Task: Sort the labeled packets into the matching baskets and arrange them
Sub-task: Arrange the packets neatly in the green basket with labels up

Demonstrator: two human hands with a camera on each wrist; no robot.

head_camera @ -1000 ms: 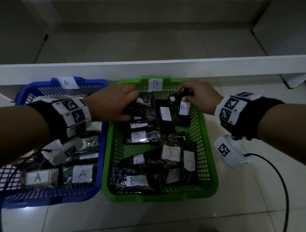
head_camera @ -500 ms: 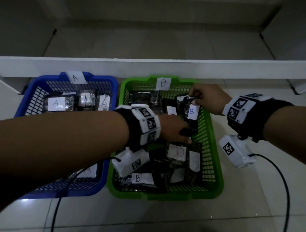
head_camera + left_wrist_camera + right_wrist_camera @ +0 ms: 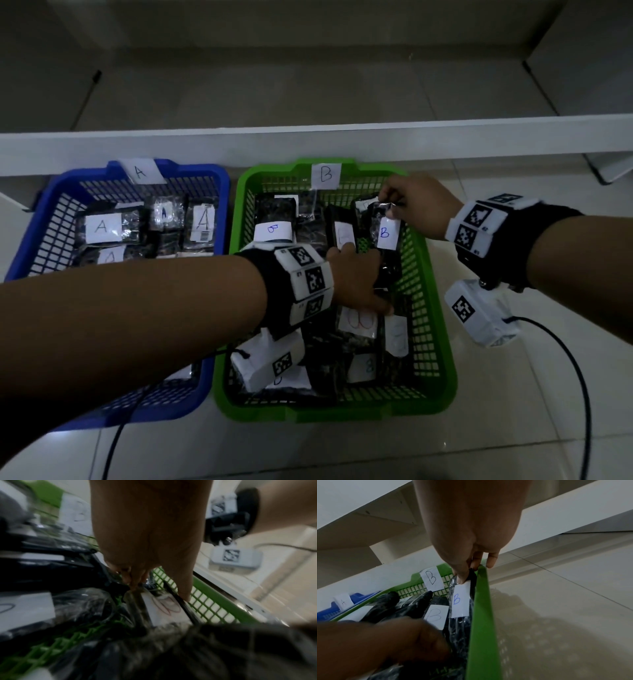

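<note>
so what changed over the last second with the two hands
The left hand swept from the far left of the green plastic basket across to its right side, where its fingers now reach among the dark packets. That uncovered the A-labelled packets in the blue plastic basket. The right hand kept pinching the top of the dark B-labelled packet by the right wall.
</note>
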